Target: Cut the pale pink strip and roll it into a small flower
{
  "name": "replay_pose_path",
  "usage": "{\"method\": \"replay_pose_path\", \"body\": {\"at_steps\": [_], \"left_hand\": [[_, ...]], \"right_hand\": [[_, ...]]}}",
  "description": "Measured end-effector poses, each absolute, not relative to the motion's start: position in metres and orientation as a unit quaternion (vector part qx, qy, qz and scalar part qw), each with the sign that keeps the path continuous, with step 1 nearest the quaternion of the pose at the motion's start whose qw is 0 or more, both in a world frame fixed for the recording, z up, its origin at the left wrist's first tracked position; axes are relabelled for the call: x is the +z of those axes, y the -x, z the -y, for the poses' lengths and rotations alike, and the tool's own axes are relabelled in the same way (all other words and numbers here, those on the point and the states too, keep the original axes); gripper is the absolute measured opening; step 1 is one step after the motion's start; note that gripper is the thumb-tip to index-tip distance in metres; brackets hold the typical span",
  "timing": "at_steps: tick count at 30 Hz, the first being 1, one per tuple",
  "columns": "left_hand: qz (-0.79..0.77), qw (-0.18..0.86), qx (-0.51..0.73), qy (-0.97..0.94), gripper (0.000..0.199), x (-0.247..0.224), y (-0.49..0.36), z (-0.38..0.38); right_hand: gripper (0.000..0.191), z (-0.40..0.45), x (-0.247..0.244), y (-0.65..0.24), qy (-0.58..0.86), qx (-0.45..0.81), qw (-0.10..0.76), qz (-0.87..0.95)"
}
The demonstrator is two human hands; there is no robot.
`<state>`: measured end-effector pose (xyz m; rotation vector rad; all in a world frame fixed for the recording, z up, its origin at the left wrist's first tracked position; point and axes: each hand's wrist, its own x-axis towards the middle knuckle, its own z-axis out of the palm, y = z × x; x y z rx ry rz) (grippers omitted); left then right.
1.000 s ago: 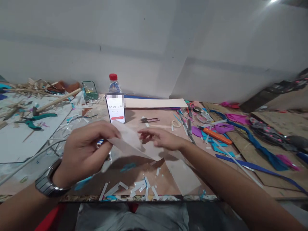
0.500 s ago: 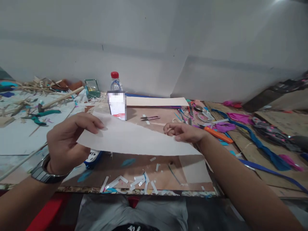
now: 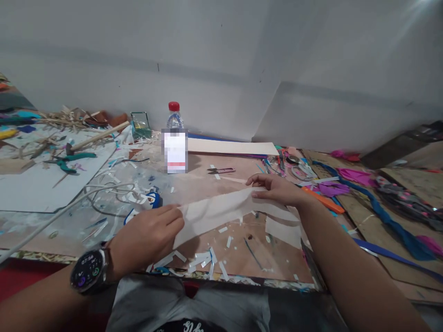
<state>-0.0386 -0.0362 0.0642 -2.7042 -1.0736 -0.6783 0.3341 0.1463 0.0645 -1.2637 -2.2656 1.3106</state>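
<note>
A long strip of white paper [image 3: 218,212] stretches between my two hands, low over the worktable. My left hand [image 3: 148,235], with a watch on the wrist, is closed on the strip's left end. Near the right end, my right hand [image 3: 277,190] pinches the upper edge between thumb and fingers; beyond it the paper bends down to the right. Another piece of white paper [image 3: 284,230] lies under that end. Small white paper scraps [image 3: 202,259] are scattered at the table's front edge. Thread snips [image 3: 221,170] lie behind the strip.
A red-capped bottle [image 3: 175,120] stands at the back beside a stack of paper strips [image 3: 231,146]. Green-handled pliers [image 3: 71,161] and a grey cable [image 3: 69,210] are on the left. An orange-handled cutter [image 3: 323,199] and a blue ribbon [image 3: 374,203] lie on the right.
My left hand has moved down and to the right with its end of the strip, turning palm down. The strip now slopes down to the left. My right hand keeps its pinch.
</note>
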Motion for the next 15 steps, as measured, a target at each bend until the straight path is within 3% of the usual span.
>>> {"method": "replay_pose_path", "body": {"at_steps": [4,7,15], "left_hand": [[0.38,0.151,-0.343,0.846,0.024,0.068,0.058,0.05],[0.415,0.11,-0.362,0.827,0.03,0.068,0.066,0.058],[0.407,0.101,-0.392,0.819,0.038,0.093,0.052,0.043]], "right_hand": [[0.053,-0.143,0.07,-0.341,0.432,0.436,0.026,0.789],[0.05,-0.144,0.072,-0.348,0.427,0.436,-0.027,0.791],[0.042,-0.148,0.056,-0.342,0.438,0.343,0.038,0.83]]}}
